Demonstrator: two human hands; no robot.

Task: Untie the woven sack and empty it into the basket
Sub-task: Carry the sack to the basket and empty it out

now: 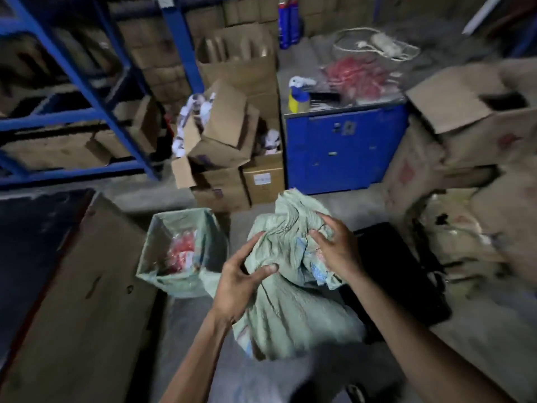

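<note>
- Storeroom setting: a grey concrete floor (479, 344) crowded with brown cardboard boxes (223, 132), several with open flaps; blue metal shelving (96, 91) stands at the left with more cartons on its levels.
- Woven sack (293, 289): pale green, crumpled, standing on the floor directly in front of the person, between the two forearms. Its gathered mouth points up and away; whether a tie is on it cannot be told.
- Left hand (241, 282): fingers and thumb curled into the sack's fabric on its left side, gripping a fold just below the neck.
- Right hand (334, 245): fingers bent and pinching the bunched fabric at the neck on the sack's right side; bluish, speckled material shows in the folds just beneath it.
- Basket (151, 245): square, lined with similar pale green sacking, on the floor just beside the sack's left; red-and-clear packets (181, 251) lie inside it.
- Blue cabinet (345, 146): beyond the sack, carrying a spray bottle (299, 94) with a blue and yellow body and a white trigger, and a clear bag of red items (357, 74).
- Coiled rope (377, 45): pale, on the floor behind the cabinet.
- Black case (406, 271): flat on the floor, right of the sack.
- Writing: a white label on one carton (261, 179) and red print on the boxes at the right are too blurred to read.
</note>
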